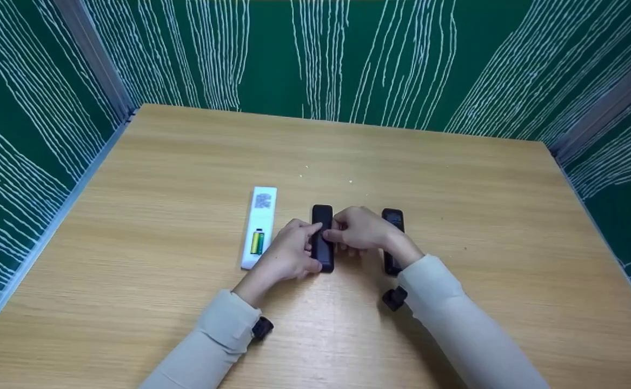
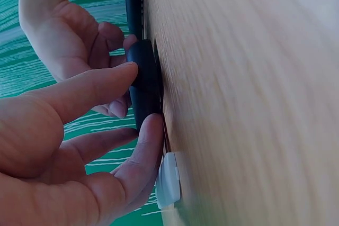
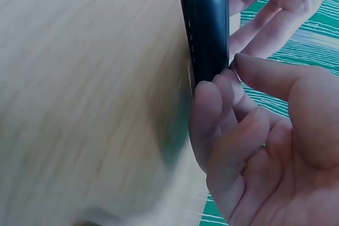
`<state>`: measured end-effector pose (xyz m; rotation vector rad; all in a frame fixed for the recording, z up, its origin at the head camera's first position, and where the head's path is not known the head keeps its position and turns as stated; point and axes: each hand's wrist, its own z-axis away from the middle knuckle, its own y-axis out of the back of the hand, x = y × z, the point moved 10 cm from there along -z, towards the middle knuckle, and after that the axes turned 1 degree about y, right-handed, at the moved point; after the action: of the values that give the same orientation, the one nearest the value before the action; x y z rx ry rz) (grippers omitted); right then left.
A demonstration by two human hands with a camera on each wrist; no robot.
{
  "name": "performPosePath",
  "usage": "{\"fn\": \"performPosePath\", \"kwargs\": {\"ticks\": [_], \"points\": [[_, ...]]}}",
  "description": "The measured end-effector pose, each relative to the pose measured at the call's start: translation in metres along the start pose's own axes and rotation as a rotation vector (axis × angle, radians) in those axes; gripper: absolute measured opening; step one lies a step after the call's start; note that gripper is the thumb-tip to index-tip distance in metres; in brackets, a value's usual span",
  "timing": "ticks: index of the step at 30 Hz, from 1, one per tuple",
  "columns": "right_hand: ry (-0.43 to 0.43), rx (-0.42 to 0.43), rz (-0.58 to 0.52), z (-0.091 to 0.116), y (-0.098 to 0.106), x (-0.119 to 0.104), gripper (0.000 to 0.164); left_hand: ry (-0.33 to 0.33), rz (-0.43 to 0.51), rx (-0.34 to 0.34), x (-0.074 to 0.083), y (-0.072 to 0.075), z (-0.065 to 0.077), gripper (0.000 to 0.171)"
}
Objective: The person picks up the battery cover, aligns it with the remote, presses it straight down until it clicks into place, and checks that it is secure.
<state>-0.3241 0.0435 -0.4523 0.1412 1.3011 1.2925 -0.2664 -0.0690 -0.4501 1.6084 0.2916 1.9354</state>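
Observation:
In the head view a black remote control lies upright on the table between both hands, a smooth face turned up. My left hand grips it from the left, with digits at its lower end and on its upper face. From the right, my right hand holds its side, thumb on the upper face and fingers curled along the edge. The right wrist view shows the fingertips of the right hand against the remote. Whether its battery cover is loose cannot be seen.
Left of the hands lies a white remote control, its back up, with two batteries in the uncovered compartment. A second black remote control lies partly under the right wrist. Green walls with white lines surround the wooden table.

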Motion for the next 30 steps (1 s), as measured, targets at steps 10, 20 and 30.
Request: {"fn": "performPosePath", "kwargs": {"ticks": [10, 20, 30], "points": [[-0.021, 0.014, -0.036, 0.0013, -0.0044, 0.0047, 0.028, 0.035, 0.049, -0.009, -0.0013, -0.0009, 0.0004, 0.099], [-0.047, -0.009, -0.087, 0.0030, -0.0075, 0.0074, 0.026, 0.032, 0.069, -0.014, -0.0004, -0.0014, 0.0011, 0.100], [-0.073, -0.020, -0.102, 0.0028, -0.0095, 0.0083, 0.026, 0.004, 0.023, -0.012, 0.0016, -0.0014, 0.0013, 0.097]]}}
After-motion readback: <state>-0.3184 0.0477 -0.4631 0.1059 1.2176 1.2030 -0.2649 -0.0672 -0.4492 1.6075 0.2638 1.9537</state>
